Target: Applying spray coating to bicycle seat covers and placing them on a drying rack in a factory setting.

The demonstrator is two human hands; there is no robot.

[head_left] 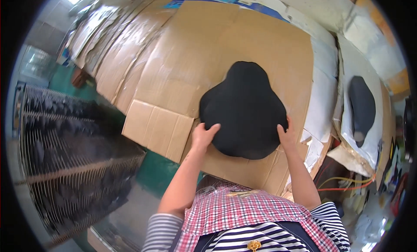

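A black saddle-shaped seat cover point(245, 111), smooth and padded-looking, lies on the cardboard-covered table with its narrow end pointing away from me. My left hand point(204, 136) holds its near left edge, thumb on top and fingers tucked beneath. At the near right edge my right hand point(286, 132) grips it in the same way, with its fingers partly hidden under the rim. The underside of the cover cannot be seen.
Flattened cardboard point(173, 65) covers the table, with a creased flap point(158, 128) at its near left. A wire rack point(74, 161) of dark pieces stands at left. Another dark padded piece point(362, 106) sits on the right-hand surface, above orange and yellow cords point(347, 183).
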